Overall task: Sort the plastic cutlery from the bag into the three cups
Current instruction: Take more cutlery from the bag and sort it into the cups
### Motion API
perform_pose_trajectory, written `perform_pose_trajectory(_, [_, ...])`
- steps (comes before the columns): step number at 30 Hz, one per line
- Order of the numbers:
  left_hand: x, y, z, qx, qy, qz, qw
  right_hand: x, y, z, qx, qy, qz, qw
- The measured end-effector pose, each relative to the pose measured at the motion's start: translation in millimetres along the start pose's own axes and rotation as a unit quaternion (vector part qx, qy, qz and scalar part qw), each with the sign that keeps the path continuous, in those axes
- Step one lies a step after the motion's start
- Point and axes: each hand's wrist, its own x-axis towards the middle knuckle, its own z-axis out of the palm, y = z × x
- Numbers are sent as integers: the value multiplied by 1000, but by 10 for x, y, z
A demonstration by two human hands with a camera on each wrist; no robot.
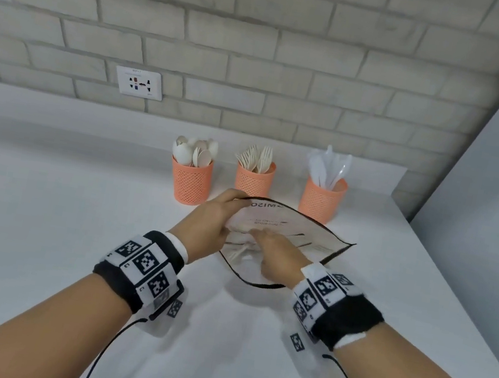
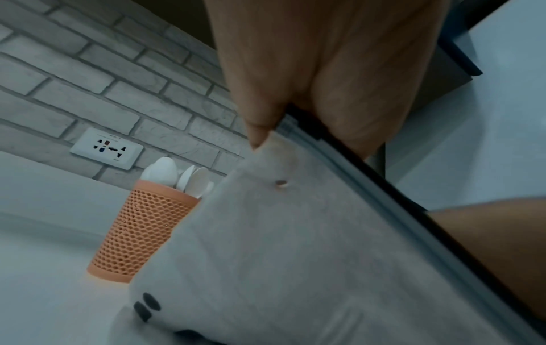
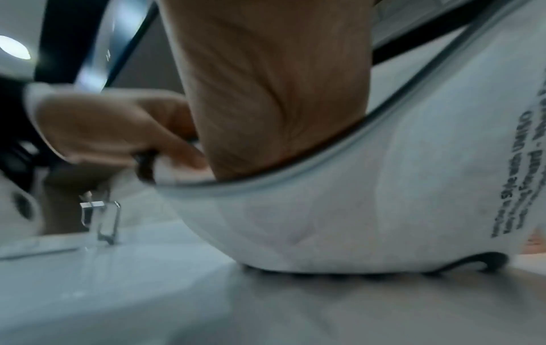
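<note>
A white zip bag [image 1: 300,230] with a black rim lies open on the white counter [image 1: 41,203]. My left hand [image 1: 230,208] pinches its near rim and holds the mouth up; the left wrist view shows the thumb and fingers [image 2: 266,121] on the zip edge of the bag [image 2: 295,256]. My right hand [image 1: 275,246] reaches into the mouth, its fingertips hidden inside the bag [image 3: 384,198]. Pale cutlery handles [image 1: 239,251] show through the bag. Behind stand three orange mesh cups: spoons [image 1: 190,182], forks [image 1: 254,179], clear knives [image 1: 321,201].
A grey brick wall with a socket plate [image 1: 138,83] runs behind the cups. The counter's right edge [image 1: 429,252] slants away toward a plain grey wall. Cables trail from both wristbands toward me.
</note>
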Motion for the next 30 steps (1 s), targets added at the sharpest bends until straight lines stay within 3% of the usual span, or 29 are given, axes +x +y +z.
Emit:
perform_pose_trajectory(2, [-42, 0, -16, -13, -9, 14, 1000, 121, -2, 32, -60, -5, 0, 998])
perform_pose_trajectory(6, [-85, -42, -77, -30, -5, -6, 1000, 344, -162, 157, -162, -31, -112, 980])
perform_pose_trajectory(14, [-68, -130, -166, -47, 12, -39, 998, 275, -335, -87, 9, 102, -177, 979])
perform_pose_trajectory(18, [-30, -140, -216, -48, 11, -35, 998, 332, -206, -79, -56, 68, -93, 992])
perform_pose_trajectory(22, [-55, -159, -201, -54, -6, -19, 998, 451, -32, -35, -91, -23, 26, 995])
perform_pose_trajectory(26, [-82, -154, -155, -65, -27, -1, 998, 568, -24, 32, -95, -104, 63, 988])
perform_pose_trajectory(30, [-99, -151, -134, -76, -27, -3, 997, 607, -89, 76, -146, -93, 80, 982])
